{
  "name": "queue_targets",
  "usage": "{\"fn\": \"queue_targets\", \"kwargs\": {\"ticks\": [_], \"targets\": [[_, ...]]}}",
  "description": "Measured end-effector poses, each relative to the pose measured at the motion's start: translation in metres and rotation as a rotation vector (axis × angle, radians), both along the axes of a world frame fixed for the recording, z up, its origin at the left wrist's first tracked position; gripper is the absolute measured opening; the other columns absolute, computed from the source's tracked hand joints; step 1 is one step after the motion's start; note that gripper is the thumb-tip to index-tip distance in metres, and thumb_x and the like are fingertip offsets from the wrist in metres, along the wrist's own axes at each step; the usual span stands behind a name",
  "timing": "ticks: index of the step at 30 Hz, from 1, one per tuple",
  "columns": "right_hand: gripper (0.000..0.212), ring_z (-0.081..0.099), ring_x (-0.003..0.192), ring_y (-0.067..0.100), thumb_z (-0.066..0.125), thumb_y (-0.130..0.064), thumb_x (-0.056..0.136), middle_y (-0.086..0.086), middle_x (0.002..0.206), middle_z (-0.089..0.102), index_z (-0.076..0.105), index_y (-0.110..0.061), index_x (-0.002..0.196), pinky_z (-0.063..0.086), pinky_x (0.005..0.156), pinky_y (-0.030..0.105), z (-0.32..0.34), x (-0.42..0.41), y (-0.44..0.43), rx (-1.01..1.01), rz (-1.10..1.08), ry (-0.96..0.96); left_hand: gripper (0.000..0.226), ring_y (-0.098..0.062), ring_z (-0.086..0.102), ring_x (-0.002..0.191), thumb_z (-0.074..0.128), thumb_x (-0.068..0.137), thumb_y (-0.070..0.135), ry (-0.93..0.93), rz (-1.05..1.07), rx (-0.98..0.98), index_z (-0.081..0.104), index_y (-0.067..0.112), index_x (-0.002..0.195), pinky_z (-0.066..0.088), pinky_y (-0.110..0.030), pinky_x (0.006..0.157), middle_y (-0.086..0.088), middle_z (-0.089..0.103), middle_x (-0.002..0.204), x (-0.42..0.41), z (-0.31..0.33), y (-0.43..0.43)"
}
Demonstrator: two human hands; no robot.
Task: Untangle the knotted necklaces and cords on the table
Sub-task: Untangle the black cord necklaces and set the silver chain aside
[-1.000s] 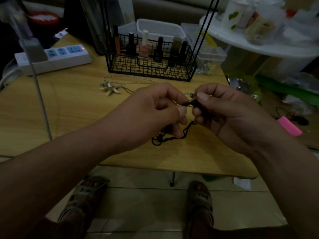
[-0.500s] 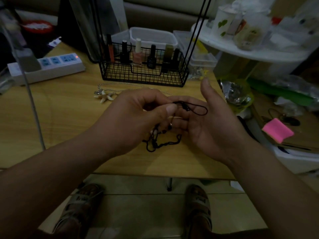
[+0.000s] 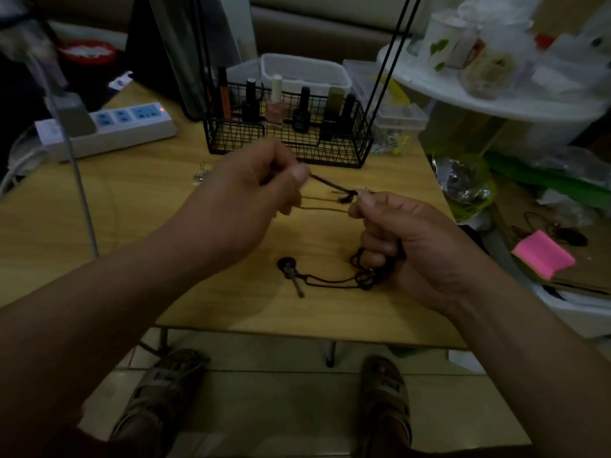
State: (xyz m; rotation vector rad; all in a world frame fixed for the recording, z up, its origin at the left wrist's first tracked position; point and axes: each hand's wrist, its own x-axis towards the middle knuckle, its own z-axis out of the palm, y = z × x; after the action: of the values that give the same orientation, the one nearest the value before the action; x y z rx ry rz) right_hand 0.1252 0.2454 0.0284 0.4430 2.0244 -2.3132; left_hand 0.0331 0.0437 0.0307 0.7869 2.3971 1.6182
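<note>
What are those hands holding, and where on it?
A dark cord: the left hand pinches one strand, the right hand pinches it beside the knot.

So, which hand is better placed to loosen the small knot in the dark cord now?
Probably the right hand: its thumb and forefinger pinch the dark cord just beside the knot. The left hand pinches the cord farther from it, holding it taut, so it better serves as the anchor.
</note>
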Motion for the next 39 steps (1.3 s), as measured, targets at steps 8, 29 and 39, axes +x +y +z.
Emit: {"fn": "queue_targets", "kwargs": {"ticks": [8, 29, 39], "targets": [[0.025, 0.030, 0.050, 0.009, 0.059, -0.032, 0.101, -0.004, 0.060, 0.037, 0.067, -0.013, 0.088, 0.032, 0.046, 0.022, -0.003, 0.000, 0.005, 0.069, -0.050, -0.006, 0.026, -0.018, 0.068, 0.072, 0.043, 0.108, 0.019, -0.203, 0.145, 0.216, 0.057, 0.016, 0.086, 0.053, -0.041, 0.072, 0.002, 0.072, 0.074, -0.005, 0.007, -0.002], [0.024, 0.071, 0.110, 0.012, 0.072, -0.022, 0.095, -0.004, 0.115, 0.076, 0.068, -0.025, 0.119, 0.053, 0.095, 0.037, 0.007, -0.003, -0.005, 0.427, 0.064, 0.052, 0.039, -0.035, 0.078, 0.093, 0.035, 0.114, 0.029, -0.469, -0.024, 0.636, 0.053, -0.002, 0.129, 0.061, -0.037, 0.077, -0.017, 0.075, 0.093, 0.000, 0.030, 0.007], [0.020, 0.070, 0.070, 0.013, 0.057, -0.026, 0.104, 0.002, 0.084, 0.077, 0.074, -0.017, 0.105, 0.055, 0.068, 0.028, 0.016, -0.005, -0.026, 0.478, 0.074, 0.170, 0.021, -0.022, 0.074, 0.103, 0.056, 0.106, 0.035, -0.317, 0.212, 0.388, 0.062, 0.015, 0.109, 0.064, -0.040, 0.085, -0.005, 0.072, 0.109, -0.015, 0.019, 0.009]]}}
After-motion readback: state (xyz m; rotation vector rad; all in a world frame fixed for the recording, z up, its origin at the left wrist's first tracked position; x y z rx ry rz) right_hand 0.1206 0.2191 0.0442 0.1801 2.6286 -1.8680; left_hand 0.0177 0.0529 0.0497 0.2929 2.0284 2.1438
